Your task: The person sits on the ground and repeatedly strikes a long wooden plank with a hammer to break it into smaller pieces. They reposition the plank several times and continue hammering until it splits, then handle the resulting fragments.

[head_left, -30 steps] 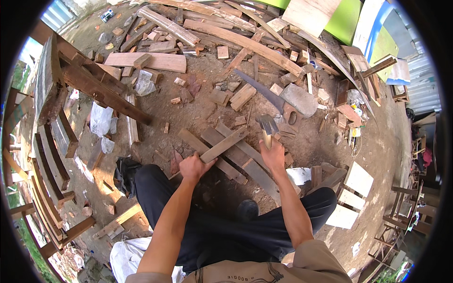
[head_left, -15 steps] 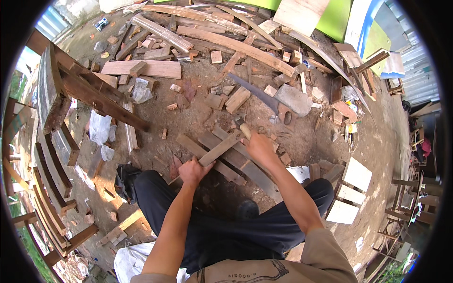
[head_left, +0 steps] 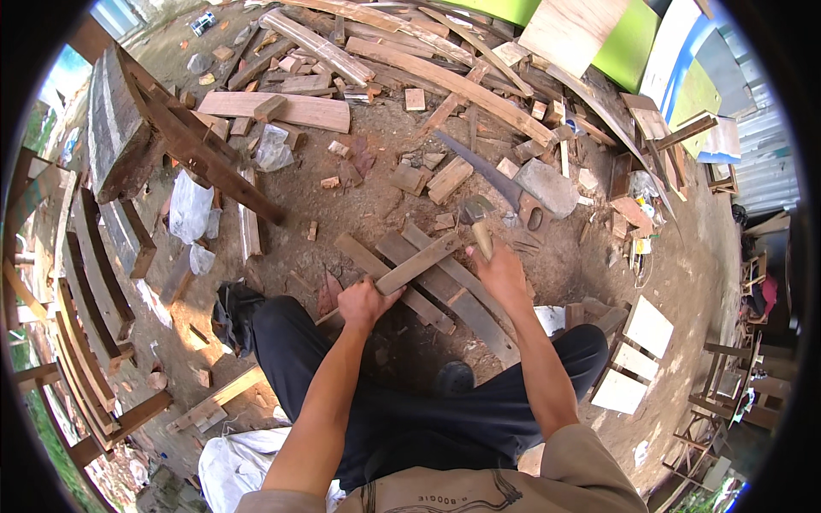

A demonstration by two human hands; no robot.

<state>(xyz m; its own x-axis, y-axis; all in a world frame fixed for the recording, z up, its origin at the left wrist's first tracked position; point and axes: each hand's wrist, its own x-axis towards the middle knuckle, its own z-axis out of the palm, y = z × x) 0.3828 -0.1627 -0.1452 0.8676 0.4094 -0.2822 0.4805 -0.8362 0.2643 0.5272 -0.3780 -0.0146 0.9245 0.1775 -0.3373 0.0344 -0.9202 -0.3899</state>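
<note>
My left hand (head_left: 363,304) is wrapped round the near end of a short wooden slat (head_left: 421,263), which lies slantwise across several parallel boards (head_left: 483,323) on the ground between my legs. My right hand (head_left: 500,275) grips the pale wooden handle of a hammer (head_left: 483,239). Its dark metal head is raised just past the slat's far end, apart from it as far as I can see. Beyond the hammer, a handsaw (head_left: 487,175) with a wooden handle rests beside a grey stone (head_left: 548,188).
Loose planks (head_left: 453,73) and offcuts are heaped at the back. A wooden frame (head_left: 205,167) leans in from the left, near clear plastic bags (head_left: 190,207). Pale flat boards (head_left: 647,327) lie to the right. White sheeting (head_left: 239,466) is at lower left.
The hammer and my right hand have moved away from the slat, back to the right. My left hand still holds the slat. The whole view has shifted slightly.
</note>
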